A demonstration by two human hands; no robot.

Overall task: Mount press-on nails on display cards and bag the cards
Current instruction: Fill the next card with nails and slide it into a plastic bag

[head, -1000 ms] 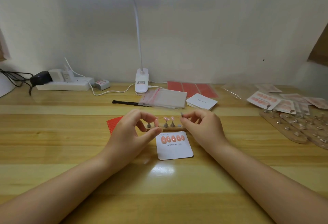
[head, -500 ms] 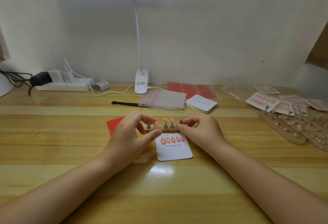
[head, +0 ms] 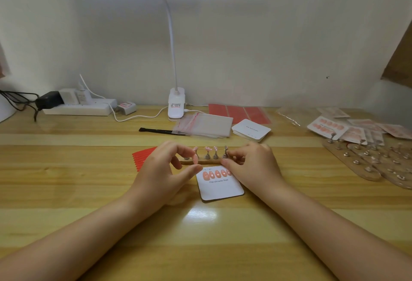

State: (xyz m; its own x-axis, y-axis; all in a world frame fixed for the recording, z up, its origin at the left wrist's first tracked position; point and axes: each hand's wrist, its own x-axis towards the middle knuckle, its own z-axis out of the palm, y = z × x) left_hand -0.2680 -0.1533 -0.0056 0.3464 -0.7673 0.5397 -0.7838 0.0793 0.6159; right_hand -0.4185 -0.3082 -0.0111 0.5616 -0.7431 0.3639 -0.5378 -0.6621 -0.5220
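Change vs a second ago: right hand [head: 250,165] has come down from the raised stand [head: 225,153] at the strip's right end; that stand now sits on the wooden strip [head: 206,162], fingers curled round its base. Left hand [head: 166,169] now pinches a loose pink nail [head: 195,158] between thumb and forefinger, just above the strip. Display card [head: 219,183] lies on the tabletop [head: 89,191] between the hands, five nails in its top row. Likely next: this nail goes to the card. Bags [head: 205,124] behind, untouched.
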